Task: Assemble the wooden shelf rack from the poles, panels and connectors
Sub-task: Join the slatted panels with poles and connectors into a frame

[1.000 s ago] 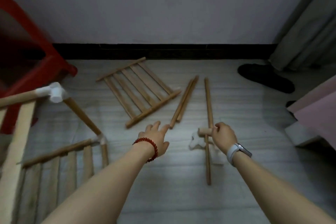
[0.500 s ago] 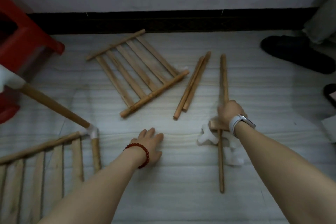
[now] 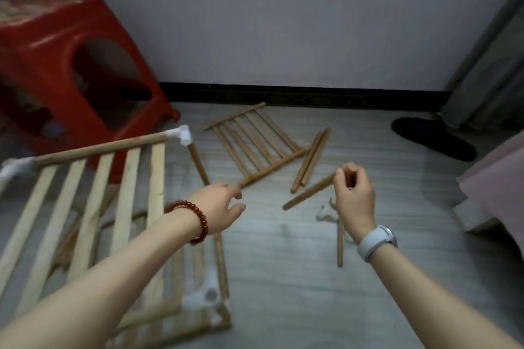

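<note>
My right hand (image 3: 354, 195) grips one end of a short wooden pole (image 3: 307, 192) and holds it slanting down to the left, above the floor. My left hand (image 3: 219, 204) hovers with relaxed fingers near the corner of a loose slatted panel (image 3: 253, 142) lying on the floor. Two more poles (image 3: 310, 160) lie side by side right of that panel. Another pole (image 3: 339, 246) lies under my right wrist, beside white connectors (image 3: 326, 211). The partly built rack (image 3: 93, 207) with white corner connectors (image 3: 181, 133) (image 3: 204, 297) fills the left.
A red plastic stool (image 3: 65, 65) stands at the back left against the wall. A dark slipper (image 3: 431, 137) lies at the back right near a curtain (image 3: 487, 65). Something pink (image 3: 499, 187) juts in at the right edge.
My right hand has lifted a short pole off the floor. My left hand rose from the floor and moved toward the loose panel. The view tilted up and left, showing the rack and stool.
</note>
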